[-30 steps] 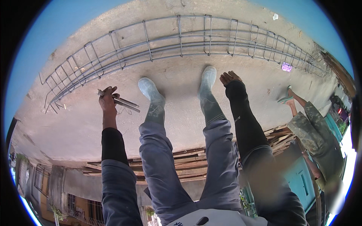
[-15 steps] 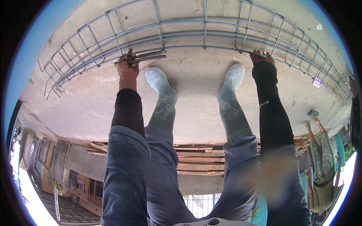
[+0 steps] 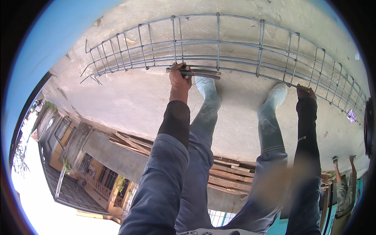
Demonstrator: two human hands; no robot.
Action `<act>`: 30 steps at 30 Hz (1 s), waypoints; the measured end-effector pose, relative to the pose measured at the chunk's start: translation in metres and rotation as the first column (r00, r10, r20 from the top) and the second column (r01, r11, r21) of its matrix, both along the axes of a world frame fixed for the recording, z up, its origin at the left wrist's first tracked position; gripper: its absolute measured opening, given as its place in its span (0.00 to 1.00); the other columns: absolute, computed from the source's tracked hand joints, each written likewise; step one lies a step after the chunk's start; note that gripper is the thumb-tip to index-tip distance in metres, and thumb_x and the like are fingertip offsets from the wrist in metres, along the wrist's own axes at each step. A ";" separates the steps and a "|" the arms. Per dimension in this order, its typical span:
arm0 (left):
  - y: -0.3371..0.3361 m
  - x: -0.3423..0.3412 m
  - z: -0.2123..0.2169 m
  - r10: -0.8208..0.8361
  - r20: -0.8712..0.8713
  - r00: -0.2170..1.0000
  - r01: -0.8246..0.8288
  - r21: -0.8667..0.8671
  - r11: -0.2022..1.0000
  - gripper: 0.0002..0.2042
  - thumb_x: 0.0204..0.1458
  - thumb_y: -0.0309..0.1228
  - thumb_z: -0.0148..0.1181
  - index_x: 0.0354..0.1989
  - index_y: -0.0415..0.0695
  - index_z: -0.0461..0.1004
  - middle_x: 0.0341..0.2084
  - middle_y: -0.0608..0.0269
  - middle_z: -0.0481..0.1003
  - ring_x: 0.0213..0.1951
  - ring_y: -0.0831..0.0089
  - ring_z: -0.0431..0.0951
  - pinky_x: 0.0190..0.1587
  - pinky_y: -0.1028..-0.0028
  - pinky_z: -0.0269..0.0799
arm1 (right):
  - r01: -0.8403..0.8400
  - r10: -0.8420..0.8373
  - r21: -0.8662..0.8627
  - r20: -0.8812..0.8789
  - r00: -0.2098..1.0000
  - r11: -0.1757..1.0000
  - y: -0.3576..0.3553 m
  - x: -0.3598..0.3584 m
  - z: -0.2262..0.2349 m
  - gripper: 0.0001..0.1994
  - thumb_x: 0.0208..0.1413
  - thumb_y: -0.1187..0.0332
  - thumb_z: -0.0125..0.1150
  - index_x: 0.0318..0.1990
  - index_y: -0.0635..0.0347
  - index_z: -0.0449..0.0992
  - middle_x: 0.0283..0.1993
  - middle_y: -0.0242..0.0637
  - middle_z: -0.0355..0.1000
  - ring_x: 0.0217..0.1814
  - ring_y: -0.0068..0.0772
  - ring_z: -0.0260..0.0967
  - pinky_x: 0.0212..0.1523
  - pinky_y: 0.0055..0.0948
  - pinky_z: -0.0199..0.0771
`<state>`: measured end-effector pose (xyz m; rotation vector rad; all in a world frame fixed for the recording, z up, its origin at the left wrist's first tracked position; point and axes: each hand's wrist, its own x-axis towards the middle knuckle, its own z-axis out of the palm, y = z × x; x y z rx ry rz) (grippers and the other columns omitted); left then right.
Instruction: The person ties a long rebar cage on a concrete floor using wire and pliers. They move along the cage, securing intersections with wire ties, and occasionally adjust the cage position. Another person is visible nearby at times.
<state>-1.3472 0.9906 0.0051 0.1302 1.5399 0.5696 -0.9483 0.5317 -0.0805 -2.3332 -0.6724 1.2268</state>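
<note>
Head cam is showing the left hand (image 3: 179, 78) gripping two metal rods (image 3: 196, 73) right against the long rebar cage (image 3: 219, 43) lying on the concrete slab (image 3: 129, 98). Right hand (image 3: 306, 93) is clutching a cage bar further along, beside the rubber boots (image 3: 276, 98).

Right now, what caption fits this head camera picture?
Left hand holds pliers; right hand touches rebar cage.

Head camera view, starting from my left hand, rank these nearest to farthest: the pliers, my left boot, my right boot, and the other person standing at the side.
From the left hand:
1. Pliers, gripped in that hand, against the rebar cage.
2. Left boot, just beside the hand.
3. Right boot, further right, near the right hand.
4. Other person, at the far right edge.
</note>
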 end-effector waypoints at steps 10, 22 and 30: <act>0.008 0.003 0.051 -0.065 -0.030 0.997 0.064 -0.035 0.997 0.05 0.53 0.26 0.51 0.30 0.42 0.62 0.23 0.60 0.68 0.20 0.75 0.67 0.12 0.81 0.60 | 0.971 -0.777 -0.197 -0.588 -0.227 -0.134 0.083 0.004 0.079 0.05 0.59 0.69 0.49 0.33 0.60 0.68 0.30 0.38 0.68 0.37 0.41 0.66 0.52 0.48 0.64; 0.021 0.038 0.060 -0.091 -0.320 0.943 0.076 -0.060 0.995 0.10 0.61 0.33 0.46 0.29 0.43 0.67 0.24 0.64 0.70 0.20 0.76 0.69 0.17 0.80 0.61 | 0.966 -0.821 -0.210 -0.517 -0.242 -0.152 0.147 0.021 0.130 0.09 0.56 0.66 0.56 0.34 0.59 0.64 0.32 0.37 0.63 0.36 0.40 0.66 0.47 0.48 0.73; 0.046 0.026 0.047 -0.505 -0.354 0.787 0.434 -0.264 0.861 0.10 0.58 0.35 0.51 0.31 0.41 0.72 0.20 0.69 0.65 0.22 0.81 0.65 0.21 0.84 0.59 | 0.958 -0.880 -0.191 -0.388 -0.274 -0.214 0.153 0.016 0.134 0.06 0.61 0.68 0.50 0.32 0.59 0.66 0.28 0.38 0.67 0.32 0.40 0.70 0.39 0.53 0.77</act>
